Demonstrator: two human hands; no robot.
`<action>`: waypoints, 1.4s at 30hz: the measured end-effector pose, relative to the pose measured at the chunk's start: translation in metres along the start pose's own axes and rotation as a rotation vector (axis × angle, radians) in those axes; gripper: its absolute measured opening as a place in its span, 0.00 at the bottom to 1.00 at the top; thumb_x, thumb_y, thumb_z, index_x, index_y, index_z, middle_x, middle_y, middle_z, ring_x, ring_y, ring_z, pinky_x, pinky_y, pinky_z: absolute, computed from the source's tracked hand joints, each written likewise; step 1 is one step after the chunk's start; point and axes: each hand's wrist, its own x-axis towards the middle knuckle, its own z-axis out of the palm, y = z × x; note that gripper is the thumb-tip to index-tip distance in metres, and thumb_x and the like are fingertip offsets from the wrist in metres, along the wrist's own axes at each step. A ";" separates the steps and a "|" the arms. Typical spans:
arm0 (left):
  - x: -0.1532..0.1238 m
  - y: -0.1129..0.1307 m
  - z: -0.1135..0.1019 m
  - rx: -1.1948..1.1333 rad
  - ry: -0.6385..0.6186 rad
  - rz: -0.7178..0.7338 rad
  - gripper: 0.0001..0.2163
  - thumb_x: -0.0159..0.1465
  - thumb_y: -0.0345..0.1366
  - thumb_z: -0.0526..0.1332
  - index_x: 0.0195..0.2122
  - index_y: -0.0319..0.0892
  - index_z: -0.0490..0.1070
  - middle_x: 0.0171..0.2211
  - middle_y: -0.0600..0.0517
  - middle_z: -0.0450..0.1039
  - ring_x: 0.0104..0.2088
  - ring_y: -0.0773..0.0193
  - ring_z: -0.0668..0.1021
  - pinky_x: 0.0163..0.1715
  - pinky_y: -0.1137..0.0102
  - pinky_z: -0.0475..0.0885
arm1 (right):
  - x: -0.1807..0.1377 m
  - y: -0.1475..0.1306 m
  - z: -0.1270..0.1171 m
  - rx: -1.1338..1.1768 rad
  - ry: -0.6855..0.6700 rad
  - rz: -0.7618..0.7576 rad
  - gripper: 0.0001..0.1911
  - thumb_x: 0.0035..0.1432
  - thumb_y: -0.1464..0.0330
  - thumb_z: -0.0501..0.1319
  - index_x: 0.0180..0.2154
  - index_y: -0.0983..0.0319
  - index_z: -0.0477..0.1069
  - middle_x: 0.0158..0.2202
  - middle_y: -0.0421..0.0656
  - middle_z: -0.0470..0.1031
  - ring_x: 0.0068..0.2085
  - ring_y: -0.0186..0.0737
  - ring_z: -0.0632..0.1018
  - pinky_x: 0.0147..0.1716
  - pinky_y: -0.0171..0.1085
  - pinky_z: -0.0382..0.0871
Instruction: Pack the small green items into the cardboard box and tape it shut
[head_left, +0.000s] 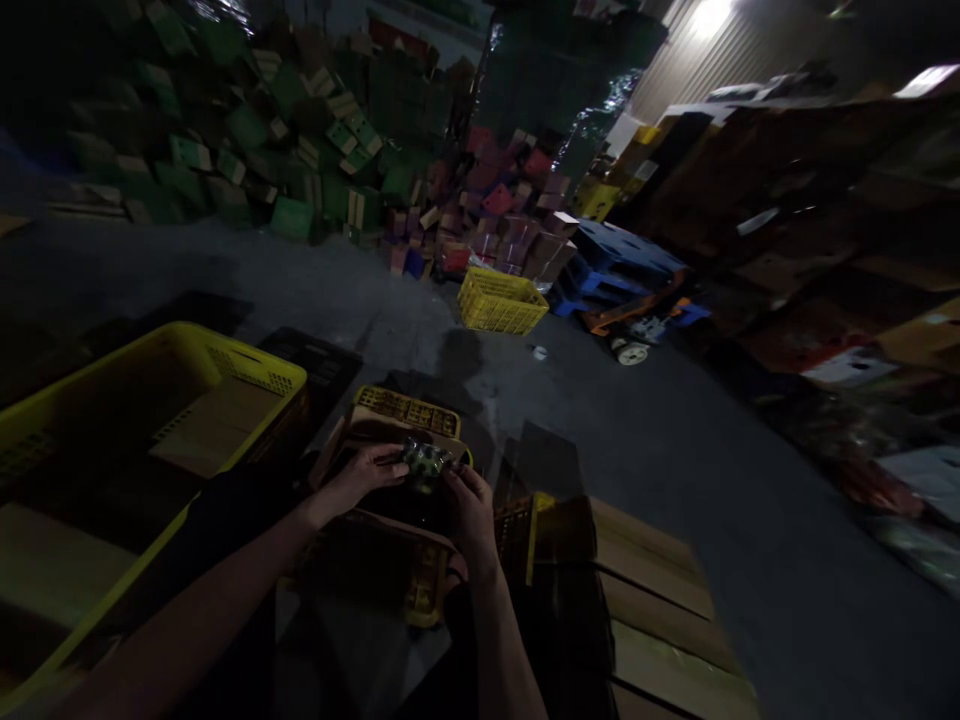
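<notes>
Between my two hands is a small shiny packet [426, 462] with pale green and dark patches; its exact kind is too dim to make out. My left hand [373, 470] grips its left end, thumb and fingers closed. At its right end, the fingers of my right hand [471, 492] are bent around the edge. Both hands hold it above a cardboard box [364, 425], whose dark inside I cannot make out. A yellow crate [409, 408] stands around or under this box.
On the left is a large yellow crate [296, 385] with cardboard in it. Cardboard boxes [667, 600] stand at right. Farther off are a yellow basket [502, 303], blue pallets [622, 255] on an orange pallet jack [630, 315], and heaps of green boxes [292, 218] and reddish boxes [499, 200].
</notes>
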 end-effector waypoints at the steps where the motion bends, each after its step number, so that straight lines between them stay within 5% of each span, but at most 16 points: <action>1: 0.000 0.001 0.000 0.005 -0.001 0.004 0.29 0.50 0.46 0.80 0.51 0.38 0.80 0.54 0.41 0.80 0.54 0.47 0.81 0.54 0.57 0.78 | 0.000 0.001 -0.001 0.000 -0.004 -0.002 0.14 0.49 0.60 0.77 0.36 0.59 0.84 0.38 0.42 0.85 0.38 0.42 0.81 0.42 0.38 0.74; 17: -0.003 0.011 0.001 0.075 0.086 -0.013 0.30 0.50 0.49 0.79 0.51 0.39 0.80 0.49 0.41 0.82 0.47 0.49 0.84 0.44 0.61 0.80 | -0.006 -0.013 0.010 -0.055 -0.097 0.013 0.21 0.53 0.58 0.75 0.48 0.58 0.83 0.51 0.45 0.84 0.51 0.50 0.82 0.52 0.44 0.75; 25: -0.009 0.014 0.003 0.115 0.035 -0.045 0.33 0.54 0.48 0.77 0.60 0.46 0.75 0.60 0.42 0.77 0.53 0.51 0.81 0.41 0.68 0.76 | -0.006 -0.011 0.009 -0.090 -0.112 0.018 0.20 0.52 0.57 0.76 0.45 0.58 0.84 0.47 0.44 0.85 0.47 0.49 0.83 0.49 0.44 0.76; 31: -0.006 0.009 -0.001 0.271 0.039 -0.011 0.26 0.58 0.54 0.72 0.51 0.42 0.81 0.42 0.47 0.83 0.39 0.58 0.81 0.35 0.70 0.73 | -0.007 -0.012 0.010 -0.131 -0.138 0.035 0.20 0.52 0.55 0.75 0.44 0.58 0.85 0.45 0.45 0.85 0.44 0.49 0.82 0.45 0.42 0.75; 37: -0.008 0.020 0.004 0.306 0.029 0.062 0.22 0.59 0.55 0.71 0.43 0.40 0.83 0.36 0.48 0.82 0.34 0.59 0.79 0.32 0.71 0.71 | -0.005 -0.010 0.010 -0.115 0.015 -0.006 0.17 0.49 0.54 0.77 0.35 0.59 0.84 0.35 0.41 0.84 0.37 0.42 0.80 0.40 0.37 0.72; 42: -0.008 0.023 0.008 0.251 0.076 0.051 0.24 0.56 0.55 0.73 0.42 0.39 0.83 0.36 0.47 0.82 0.33 0.59 0.80 0.32 0.70 0.73 | -0.001 -0.005 0.008 -0.069 0.015 0.009 0.17 0.51 0.53 0.75 0.34 0.59 0.83 0.34 0.41 0.83 0.36 0.42 0.79 0.38 0.37 0.72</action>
